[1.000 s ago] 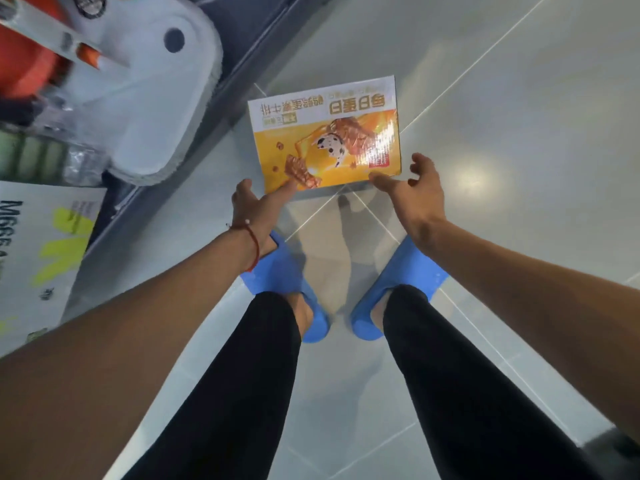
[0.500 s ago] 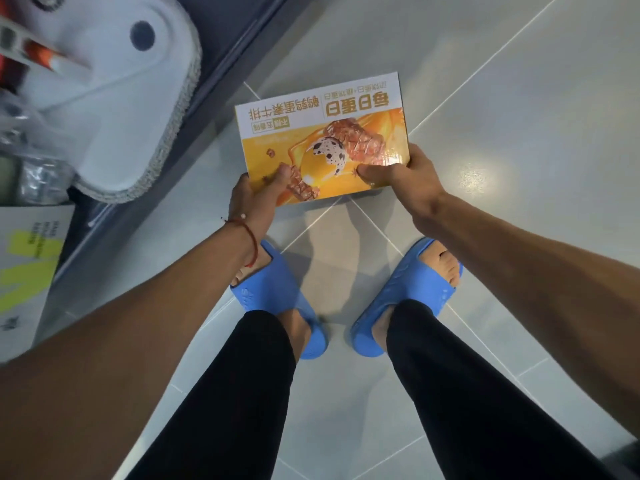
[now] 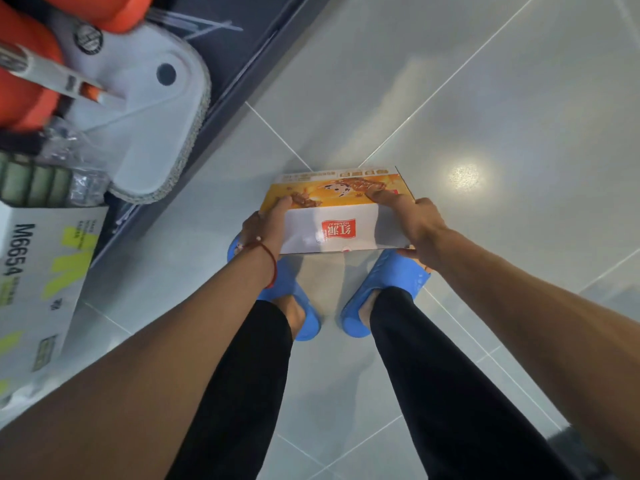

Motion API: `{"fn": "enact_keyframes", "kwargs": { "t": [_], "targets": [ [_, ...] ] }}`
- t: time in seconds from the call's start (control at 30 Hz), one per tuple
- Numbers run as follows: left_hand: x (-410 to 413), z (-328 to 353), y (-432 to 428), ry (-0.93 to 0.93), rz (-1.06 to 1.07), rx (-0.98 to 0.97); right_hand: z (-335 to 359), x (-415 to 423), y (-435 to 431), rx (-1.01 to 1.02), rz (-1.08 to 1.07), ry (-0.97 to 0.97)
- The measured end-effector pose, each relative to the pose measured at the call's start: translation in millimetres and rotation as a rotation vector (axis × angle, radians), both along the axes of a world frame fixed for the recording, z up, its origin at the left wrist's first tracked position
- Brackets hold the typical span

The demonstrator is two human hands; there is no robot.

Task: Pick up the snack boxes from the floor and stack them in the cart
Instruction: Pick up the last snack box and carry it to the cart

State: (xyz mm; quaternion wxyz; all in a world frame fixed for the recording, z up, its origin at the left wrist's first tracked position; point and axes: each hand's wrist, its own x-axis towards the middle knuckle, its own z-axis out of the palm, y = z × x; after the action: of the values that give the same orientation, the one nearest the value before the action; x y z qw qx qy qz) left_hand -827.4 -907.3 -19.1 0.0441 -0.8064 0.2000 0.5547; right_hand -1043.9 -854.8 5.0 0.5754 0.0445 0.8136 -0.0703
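A yellow and white snack box [image 3: 332, 230] with a red logo on its near white side hangs above the floor, over my two blue sandals. My left hand [image 3: 266, 226] grips its left end, thumb on the yellow top face. My right hand [image 3: 414, 223] grips its right end, thumb on top and fingers curled underneath. The box is tilted so its white side faces me. No cart is recognisable in the view.
At the upper left a dark low shelf edge [image 3: 221, 109] holds a white flat mop head [image 3: 156, 126], orange items [image 3: 24, 91] and a white carton marked M6654 [image 3: 38, 271]. Grey floor tiles [image 3: 485, 98] stretch to the right and ahead.
Both hands closed on the box lying flat on the floor, then lifted it off the tiles and tipped it toward me, so its white side now shows.
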Motion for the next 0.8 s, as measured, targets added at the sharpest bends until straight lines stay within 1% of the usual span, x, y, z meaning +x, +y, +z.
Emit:
{"fn": "enact_keyframes", "kwargs": {
  "t": [0.07,0.17,0.2,0.3,0.4,0.5,0.63,0.73,0.8],
  "targets": [
    [1,-20,1,-0.016,-0.044,0.007,-8,-2,4,0.029,0.009,0.006],
    [-2,-44,0,-0.045,-0.012,-0.046,-26,-3,7,0.004,-0.016,0.020],
    [-7,-41,-5,-0.041,-0.012,-0.063,-31,-3,6,-0.036,-0.040,0.039],
    [-23,-30,-20,0.056,-0.020,-0.110,-41,-5,-3,-0.162,-0.118,0.083],
    [-23,-25,-25,0.089,-0.036,-0.110,-40,-6,-5,-0.161,-0.188,0.030],
    [-15,-18,-17,0.110,-0.022,-0.110,-22,-5,4,-0.166,-0.208,-0.006],
    [-18,33,-10,0.121,-0.044,-0.091,21,-6,17,-0.195,-0.251,0.002],
    [-24,86,-5,0.115,-0.035,-0.083,73,-10,27,-0.196,-0.261,-0.028],
    [-28,125,0,0.118,-0.067,-0.088,110,-15,35,-0.208,-0.262,-0.032]
  ]
}}
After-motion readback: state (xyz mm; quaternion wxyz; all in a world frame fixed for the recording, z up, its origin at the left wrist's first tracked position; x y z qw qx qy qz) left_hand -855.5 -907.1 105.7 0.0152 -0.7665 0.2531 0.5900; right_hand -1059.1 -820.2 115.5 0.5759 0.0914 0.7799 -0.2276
